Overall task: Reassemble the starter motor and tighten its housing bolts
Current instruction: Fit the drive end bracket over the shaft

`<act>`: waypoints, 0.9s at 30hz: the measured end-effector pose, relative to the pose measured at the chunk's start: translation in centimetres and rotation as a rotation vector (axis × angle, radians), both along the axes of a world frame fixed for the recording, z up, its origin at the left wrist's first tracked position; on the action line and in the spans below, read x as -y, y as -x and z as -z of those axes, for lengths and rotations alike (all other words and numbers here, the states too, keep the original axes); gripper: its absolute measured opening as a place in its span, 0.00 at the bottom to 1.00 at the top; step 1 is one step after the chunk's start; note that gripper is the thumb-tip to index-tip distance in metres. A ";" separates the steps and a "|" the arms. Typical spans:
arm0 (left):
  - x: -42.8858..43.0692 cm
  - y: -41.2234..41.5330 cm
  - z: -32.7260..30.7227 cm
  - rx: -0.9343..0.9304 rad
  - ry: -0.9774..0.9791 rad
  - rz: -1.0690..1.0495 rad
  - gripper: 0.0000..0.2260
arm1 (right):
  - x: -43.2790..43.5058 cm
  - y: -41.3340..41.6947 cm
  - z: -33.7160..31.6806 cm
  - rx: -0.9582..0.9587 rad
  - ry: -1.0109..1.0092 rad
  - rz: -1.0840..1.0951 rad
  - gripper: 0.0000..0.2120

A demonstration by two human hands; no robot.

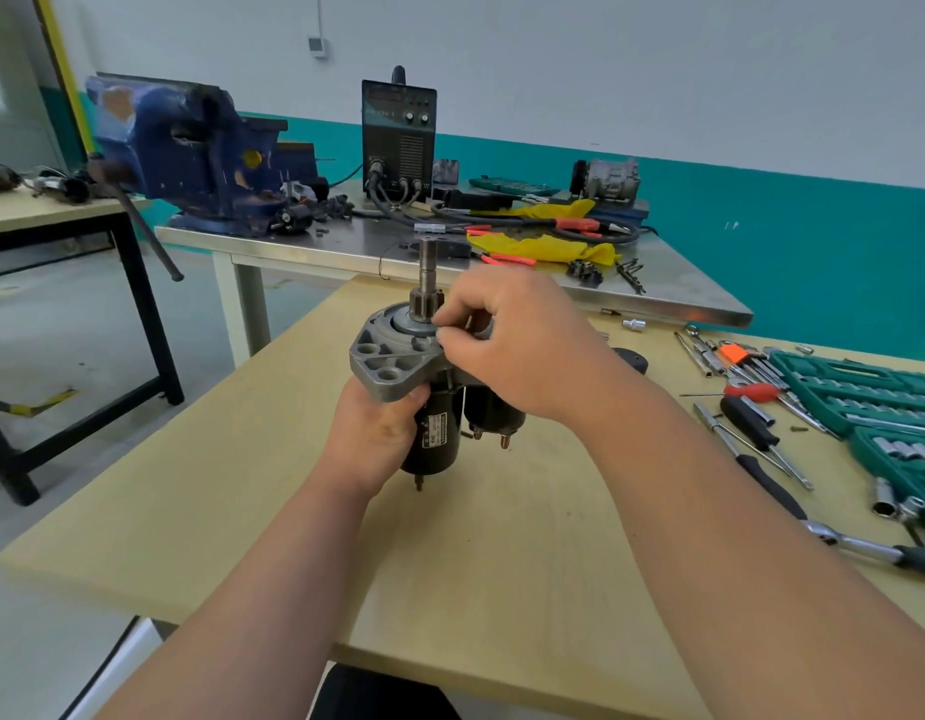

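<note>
Head view: left hand (372, 439), grip clamped round the upright starter motor (439, 433) over the desk (242, 485), right hand (512, 345) pinching the housing (387, 361) rim just above that grip; slack below could tip the motor and skew the housing.

Pale wooden table (502, 537) with green socket cases (865, 387), a ratchet (855, 545) and screwdrivers (751, 423) along its right side

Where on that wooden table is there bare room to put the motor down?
The wooden table is bare left of the left hand and nearer than the starter motor. Its right side is crowded: screwdrivers, ratchet, green socket cases.
</note>
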State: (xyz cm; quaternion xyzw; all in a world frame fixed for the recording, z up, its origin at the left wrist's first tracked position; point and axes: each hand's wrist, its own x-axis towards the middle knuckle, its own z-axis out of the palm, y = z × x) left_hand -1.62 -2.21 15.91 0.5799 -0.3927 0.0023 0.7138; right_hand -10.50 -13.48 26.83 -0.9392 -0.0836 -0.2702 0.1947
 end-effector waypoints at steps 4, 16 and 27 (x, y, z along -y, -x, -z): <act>0.2 -0.2 0.2 0.011 -0.006 0.015 0.26 | 0.5 0.5 -0.2 -0.026 0.049 0.013 0.07; 0.4 0.1 0.1 -0.022 -0.011 0.029 0.23 | 0.8 1.5 -1.3 -0.152 0.140 0.049 0.05; 0.1 0.1 0.6 -0.031 0.011 -0.019 0.24 | -0.7 0.3 -1.4 -0.142 0.288 0.195 0.13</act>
